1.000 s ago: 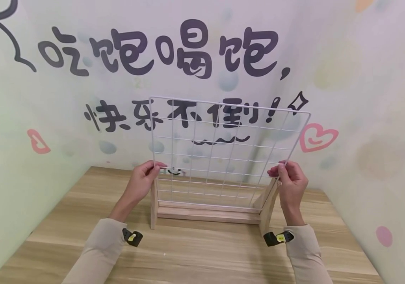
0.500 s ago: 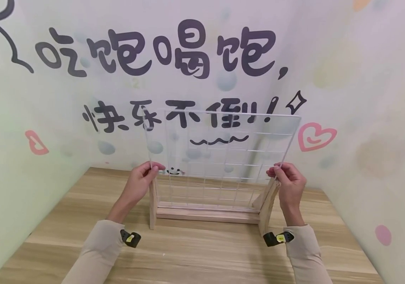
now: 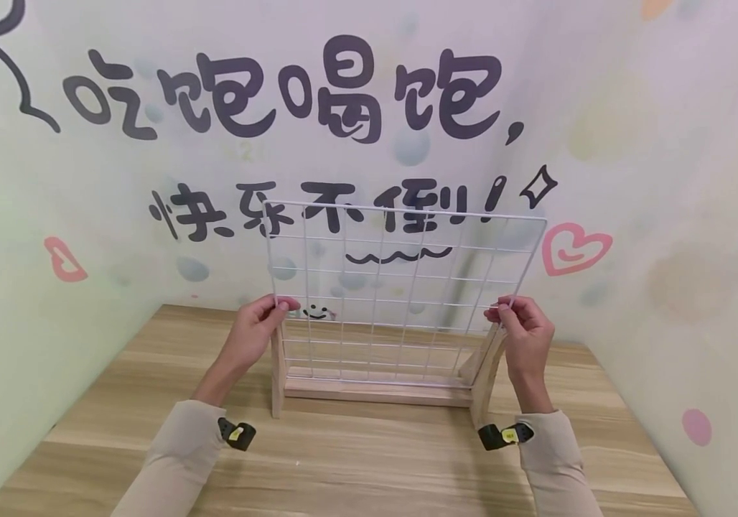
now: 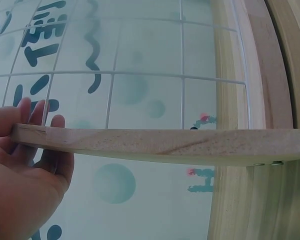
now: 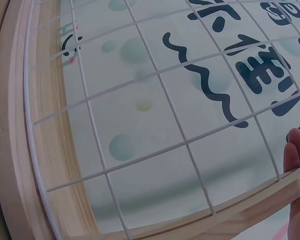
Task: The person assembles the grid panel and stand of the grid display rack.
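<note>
A white wire grid panel (image 3: 408, 210) stands nearly upright inside a pale wooden stand (image 3: 375, 394), its lower edge right at the stand's crossbar. My left hand (image 3: 254, 334) pinches the panel's left side wire between thumb and fingers, just above the left wooden upright (image 3: 277, 380). Opposite it, my right hand (image 3: 527, 334) pinches the right side wire near the top of the right upright (image 3: 489, 377). In the left wrist view the upright (image 4: 140, 142) partly covers the left fingers. Only some fingers of the right hand (image 5: 295, 152) show at the right wrist view's edge.
The stand rests on a wood-grain table (image 3: 369, 467). Behind it rises a pale wall (image 3: 369, 161) with black lettering and coloured drawings. Black straps with small devices (image 3: 237, 434) sit at both sleeve cuffs.
The grid panel has come down a little within the stand, its top edge dropping more at the left and its bottom edge closer to the crossbar. Both hands keep hold of its sides.
</note>
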### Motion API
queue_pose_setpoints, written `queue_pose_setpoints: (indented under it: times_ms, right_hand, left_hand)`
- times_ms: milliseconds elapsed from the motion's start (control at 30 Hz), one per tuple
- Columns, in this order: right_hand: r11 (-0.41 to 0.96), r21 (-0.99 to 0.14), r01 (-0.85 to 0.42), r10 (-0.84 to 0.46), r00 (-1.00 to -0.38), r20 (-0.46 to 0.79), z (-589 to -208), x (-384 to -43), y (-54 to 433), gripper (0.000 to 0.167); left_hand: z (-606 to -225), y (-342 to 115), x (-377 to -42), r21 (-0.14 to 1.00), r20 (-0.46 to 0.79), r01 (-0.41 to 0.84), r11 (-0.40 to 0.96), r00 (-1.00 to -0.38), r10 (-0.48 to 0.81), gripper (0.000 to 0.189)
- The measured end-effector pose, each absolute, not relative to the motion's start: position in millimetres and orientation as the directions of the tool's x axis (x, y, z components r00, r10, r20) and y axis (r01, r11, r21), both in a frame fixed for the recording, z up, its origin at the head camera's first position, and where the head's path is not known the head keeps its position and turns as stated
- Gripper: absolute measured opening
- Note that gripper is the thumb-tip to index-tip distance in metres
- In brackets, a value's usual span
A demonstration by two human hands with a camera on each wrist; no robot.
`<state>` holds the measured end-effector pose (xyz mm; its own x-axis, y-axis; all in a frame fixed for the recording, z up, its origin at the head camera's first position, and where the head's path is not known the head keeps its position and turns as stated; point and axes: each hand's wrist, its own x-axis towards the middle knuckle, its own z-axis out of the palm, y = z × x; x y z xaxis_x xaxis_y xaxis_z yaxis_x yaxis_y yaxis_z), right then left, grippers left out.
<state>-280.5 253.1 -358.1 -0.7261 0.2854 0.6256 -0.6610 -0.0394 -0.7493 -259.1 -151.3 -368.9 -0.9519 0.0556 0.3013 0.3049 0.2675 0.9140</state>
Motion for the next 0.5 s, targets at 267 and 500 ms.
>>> queue_pose_setpoints:
  times_ms: [267, 500]
  right_hand:
    - [0.026, -0.790, -0.612, 0.293, -0.751, 0.592, -358.9, -280.6, 253.0, 0.024]
    - [0.038, -0.779, -0.625, 0.295, -0.738, 0.607, -361.2, -282.1, 251.5, 0.018]
  left_hand:
    - [-370.3, -149.4, -259.6, 0.904, 0.313, 0.308, 0.298, -0.949, 0.031, 0.023]
    - [-370.8, -144.2, -261.3, 0.896, 0.298, 0.276, 0.349, -0.955, -0.010, 0.022]
